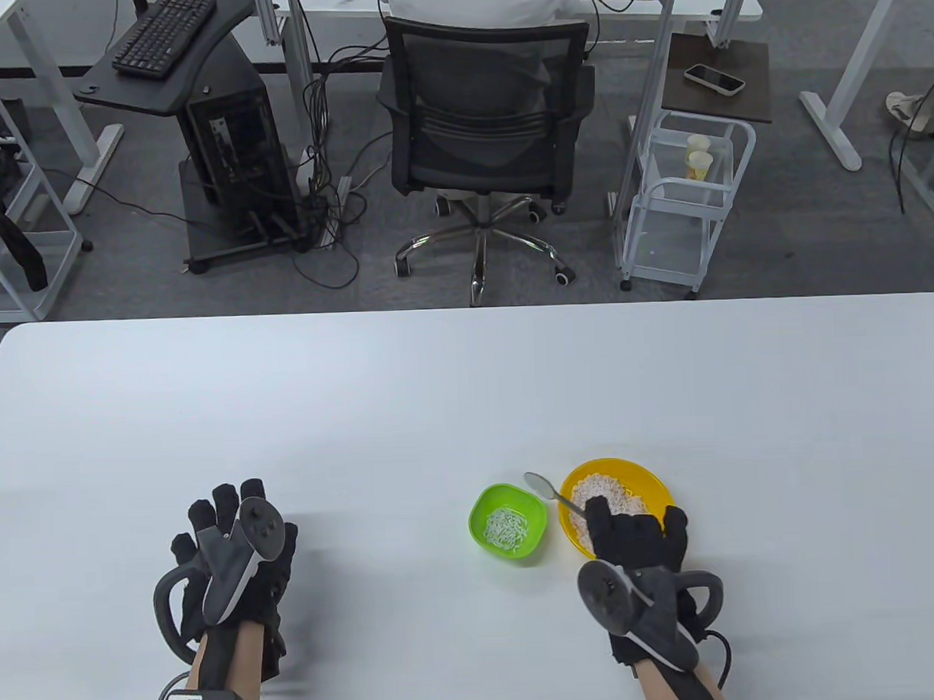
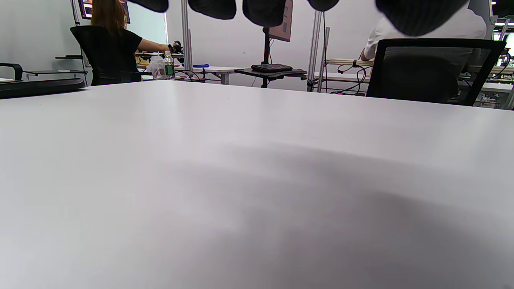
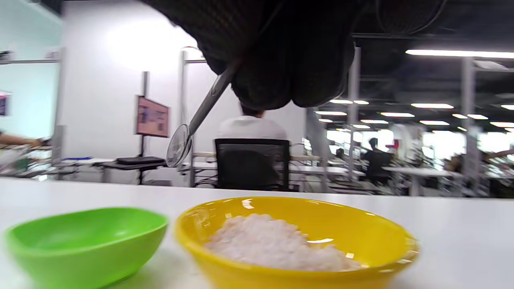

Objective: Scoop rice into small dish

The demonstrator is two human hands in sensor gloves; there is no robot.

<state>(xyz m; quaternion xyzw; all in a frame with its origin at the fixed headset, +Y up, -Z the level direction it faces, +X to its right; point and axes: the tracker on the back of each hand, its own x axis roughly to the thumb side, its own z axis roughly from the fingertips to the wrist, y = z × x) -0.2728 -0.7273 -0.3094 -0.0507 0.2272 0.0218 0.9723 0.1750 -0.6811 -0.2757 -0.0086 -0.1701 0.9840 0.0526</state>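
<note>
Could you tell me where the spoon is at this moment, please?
The spoon is held in the right hand on the table view's right side. Its bowl is raised between the green dish and the yellow bowl of rice.

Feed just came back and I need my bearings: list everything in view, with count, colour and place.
yellow bowl: 1, yellow, table's right front, heaped with white rice
green dish: 1, green, just left of the yellow bowl, a little rice inside
spoon: 1, silver, raised, bowl end between the two rims
table: 1, white
office chair: 1, black, beyond the table
left hand: black glove, resting on the table's left front, holds nothing
right hand: black glove, over the yellow bowl's near rim, grips the spoon handle
</note>
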